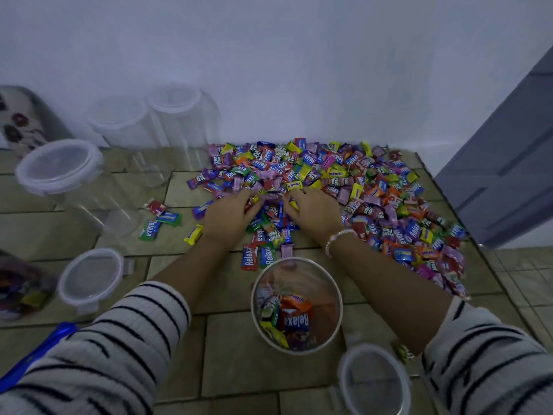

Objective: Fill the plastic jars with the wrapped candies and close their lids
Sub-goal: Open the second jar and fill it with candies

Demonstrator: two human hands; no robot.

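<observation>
Candies (273,208) between left grip (230,215), right grip (314,211)

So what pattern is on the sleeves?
The sleeves are white with thin dark stripes, clearest in the head view.

Home: tiled tabletop (239,369), panelled door (508,163)
</observation>
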